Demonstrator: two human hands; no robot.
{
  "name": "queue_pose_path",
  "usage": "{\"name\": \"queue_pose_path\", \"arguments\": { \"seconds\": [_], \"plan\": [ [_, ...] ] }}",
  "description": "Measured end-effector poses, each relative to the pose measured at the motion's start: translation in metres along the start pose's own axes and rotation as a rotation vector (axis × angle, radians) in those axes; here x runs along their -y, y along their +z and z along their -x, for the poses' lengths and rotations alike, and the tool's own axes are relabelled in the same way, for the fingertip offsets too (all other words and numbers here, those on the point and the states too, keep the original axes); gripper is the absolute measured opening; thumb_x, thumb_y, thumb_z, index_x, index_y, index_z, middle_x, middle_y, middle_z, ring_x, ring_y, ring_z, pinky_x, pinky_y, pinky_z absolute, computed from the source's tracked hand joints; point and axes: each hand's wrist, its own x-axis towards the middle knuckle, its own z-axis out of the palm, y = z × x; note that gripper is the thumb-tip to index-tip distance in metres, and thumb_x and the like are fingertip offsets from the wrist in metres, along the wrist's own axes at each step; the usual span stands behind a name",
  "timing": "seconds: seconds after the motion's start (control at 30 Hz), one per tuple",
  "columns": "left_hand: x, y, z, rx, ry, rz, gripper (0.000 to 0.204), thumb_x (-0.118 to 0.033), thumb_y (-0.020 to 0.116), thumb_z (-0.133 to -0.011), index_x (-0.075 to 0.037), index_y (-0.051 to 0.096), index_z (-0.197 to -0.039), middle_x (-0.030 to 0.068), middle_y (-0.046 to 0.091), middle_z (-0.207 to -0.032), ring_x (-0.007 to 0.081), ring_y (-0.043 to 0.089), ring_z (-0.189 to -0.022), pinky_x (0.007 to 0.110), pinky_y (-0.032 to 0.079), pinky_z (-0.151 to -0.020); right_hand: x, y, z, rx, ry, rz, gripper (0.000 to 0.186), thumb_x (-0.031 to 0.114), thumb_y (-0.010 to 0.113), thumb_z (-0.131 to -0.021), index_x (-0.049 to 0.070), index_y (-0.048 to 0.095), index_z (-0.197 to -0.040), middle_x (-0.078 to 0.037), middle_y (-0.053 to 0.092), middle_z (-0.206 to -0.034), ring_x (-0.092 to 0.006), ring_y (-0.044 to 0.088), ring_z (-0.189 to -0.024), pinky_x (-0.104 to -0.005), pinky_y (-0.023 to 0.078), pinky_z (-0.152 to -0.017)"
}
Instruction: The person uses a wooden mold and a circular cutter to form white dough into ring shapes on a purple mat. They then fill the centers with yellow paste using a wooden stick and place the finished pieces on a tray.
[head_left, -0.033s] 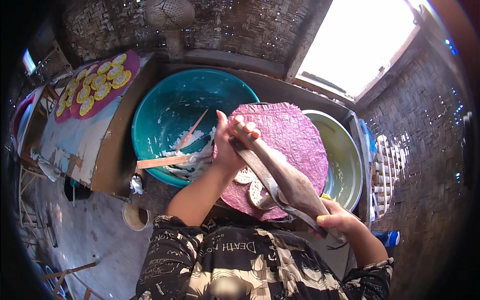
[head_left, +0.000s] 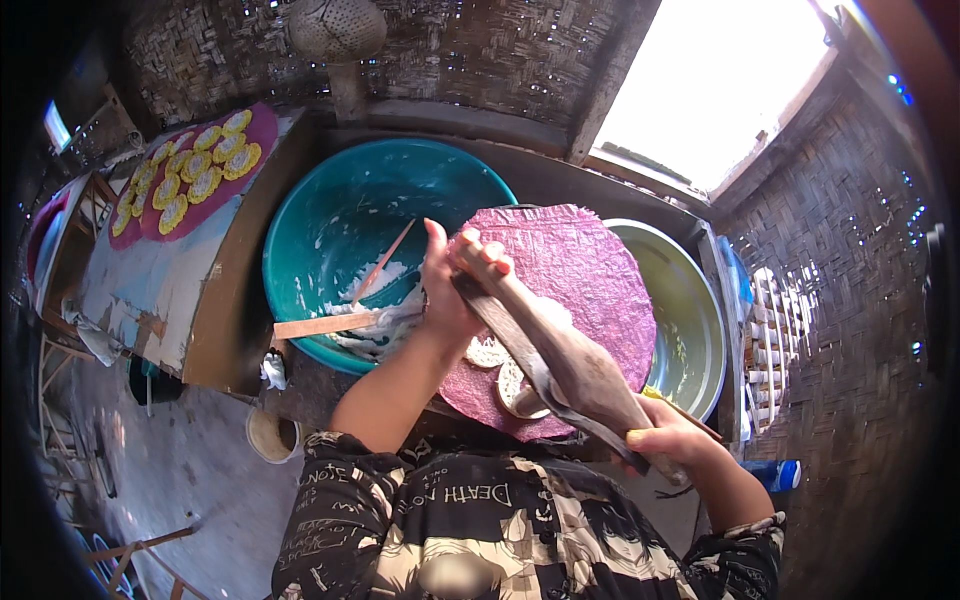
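Both my hands are closed around a long two-armed wooden hand press (head_left: 570,350), held slantwise over a round pink woven-looking sheet (head_left: 610,265). My left hand (head_left: 452,290) wraps the upper end, its thumb pointing up. At the lower end, my right hand (head_left: 672,440) squeezes the two arms close to each other. A short tube-like part (head_left: 529,402) shows beneath the press, next to a white lacy round (head_left: 509,385). Another white round (head_left: 487,351) lies beside my left wrist. The press and my hands hide part of the sheet.
Left of the sheet stands a teal basin (head_left: 290,200) with white dough (head_left: 385,335), a wooden paddle (head_left: 320,324) and a thin stick (head_left: 385,262). An olive basin (head_left: 705,300) sits right. Several yellow-edged white rounds (head_left: 203,185) lie on pink sheets at far left.
My left hand and the upper end of the press have shifted slightly left. The lower end has moved very little, and the arms of the press look a bit closer together.
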Motion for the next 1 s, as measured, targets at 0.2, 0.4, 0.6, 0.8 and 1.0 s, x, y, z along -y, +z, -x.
{"name": "queue_pose_path", "arguments": {
  "seconds": [0.2,0.4,0.6,0.8,1.0],
  "plan": [
    [-0.043,0.035,-0.029,0.408,-0.051,-0.122,0.075,-0.073,0.024,-0.085,-0.010,0.046,-0.120,0.0095,0.058,-0.098,0.0260,0.056,-0.097,0.044,0.043,-0.086,0.017,0.006,-0.025,0.039,-0.232,0.040,0.076,0.033,0.076,-0.068,-0.001,0.043,-0.127,-0.008,0.057,-0.083,-0.0124,0.057,-0.068,-0.0254,0.046,-0.060],
    [-0.023,0.026,-0.006,0.332,-0.061,-1.210,0.091,-0.055,0.063,-0.079,0.004,0.027,-0.139,0.0142,0.039,-0.139,0.0248,0.033,-0.132,0.040,0.022,-0.109,0.036,0.017,-0.040,-0.113,-0.531,0.113,0.070,0.036,0.075,-0.071,-0.001,0.042,-0.120,-0.008,0.056,-0.088,-0.0124,0.056,-0.072,-0.0269,0.047,-0.061],
    [-0.013,-0.021,0.006,0.172,0.369,-2.121,0.054,-0.016,0.077,-0.074,-0.003,0.049,-0.118,0.0059,0.059,-0.105,0.0147,0.058,-0.094,0.033,0.048,-0.084,0.032,0.005,-0.085,-0.140,-0.652,0.508,0.044,0.035,0.066,-0.082,0.003,0.060,-0.111,-0.007,0.061,-0.084,-0.0163,0.059,-0.076,-0.0317,0.047,-0.068],
    [-0.081,0.014,0.043,0.095,0.155,-1.784,0.053,-0.016,0.077,-0.073,-0.004,0.050,-0.117,0.0056,0.059,-0.104,0.0142,0.058,-0.093,0.032,0.048,-0.083,0.000,-0.009,-0.118,-0.560,-0.486,1.093,0.018,0.025,0.067,-0.075,0.007,0.070,-0.075,-0.010,0.063,-0.081,-0.0280,0.062,-0.080,-0.0375,0.050,-0.074],
    [-0.091,0.052,0.050,0.084,0.101,-1.646,0.051,-0.015,0.077,-0.073,-0.004,0.052,-0.116,0.0053,0.059,-0.103,0.0137,0.058,-0.092,0.032,0.049,-0.082,-0.008,-0.013,-0.133,-0.524,-0.488,1.148,0.016,0.022,0.062,-0.074,0.007,0.069,-0.073,-0.011,0.063,-0.082,-0.0285,0.062,-0.081,-0.0387,0.050,-0.075]
  ]
}}
